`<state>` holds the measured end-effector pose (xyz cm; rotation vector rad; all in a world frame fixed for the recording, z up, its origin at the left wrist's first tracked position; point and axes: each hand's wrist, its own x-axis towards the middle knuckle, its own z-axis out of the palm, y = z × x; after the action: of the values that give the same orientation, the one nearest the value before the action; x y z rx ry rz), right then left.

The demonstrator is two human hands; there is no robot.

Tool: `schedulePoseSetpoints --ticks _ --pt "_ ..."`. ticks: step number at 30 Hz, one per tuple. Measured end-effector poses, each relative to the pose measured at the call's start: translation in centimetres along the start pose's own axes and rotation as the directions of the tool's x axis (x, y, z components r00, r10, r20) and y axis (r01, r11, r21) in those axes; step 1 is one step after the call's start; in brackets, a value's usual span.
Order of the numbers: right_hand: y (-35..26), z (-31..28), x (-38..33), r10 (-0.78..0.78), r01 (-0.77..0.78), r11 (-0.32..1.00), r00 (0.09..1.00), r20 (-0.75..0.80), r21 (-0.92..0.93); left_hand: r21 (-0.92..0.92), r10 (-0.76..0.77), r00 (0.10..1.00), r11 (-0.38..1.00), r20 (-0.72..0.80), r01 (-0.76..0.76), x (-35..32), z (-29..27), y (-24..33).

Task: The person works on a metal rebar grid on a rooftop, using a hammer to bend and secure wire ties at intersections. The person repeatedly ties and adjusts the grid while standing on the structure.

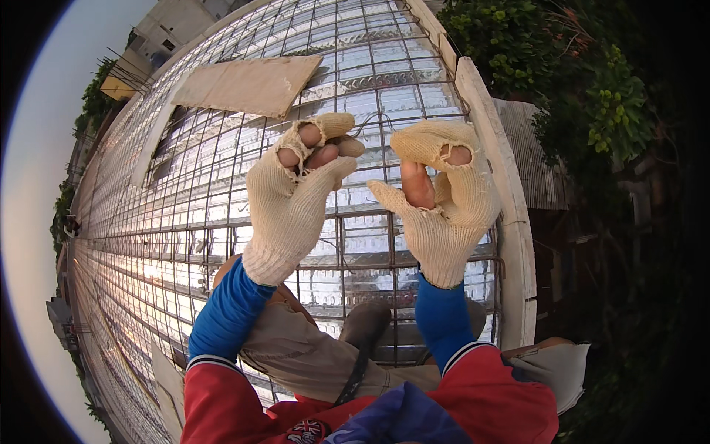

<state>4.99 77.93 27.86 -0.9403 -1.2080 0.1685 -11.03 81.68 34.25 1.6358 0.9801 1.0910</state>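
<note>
Visibly, thin wire (379, 114) arcs between the left hand (287, 196), grip unclear, and right hand (460, 200), thumb and forefinger parted.

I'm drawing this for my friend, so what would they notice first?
Probably the left hand and right hand, mid-picture, in torn cream gloves with skin showing. Beneath them, a grid of metal bars crosses shiny silver sheeting. A tan board lies toward the upper left.
</note>
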Motion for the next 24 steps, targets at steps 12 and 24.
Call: schedulePoseSetpoints --ticks 12,24 --pt "2.0 -0.6 3.2 0.110 -0.158 0.983 0.910 0.399 0.089 0.220 0.314 0.949 0.926 0.003 -0.307 -0.7 -0.8 -1.1" --pt "3.0 -0.8 3.8 0.013 -0.064 0.987 0.948 0.319 0.150 0.249 0.031 0.999 0.968 -0.019 -0.025 -0.2 -1.1 -0.4"
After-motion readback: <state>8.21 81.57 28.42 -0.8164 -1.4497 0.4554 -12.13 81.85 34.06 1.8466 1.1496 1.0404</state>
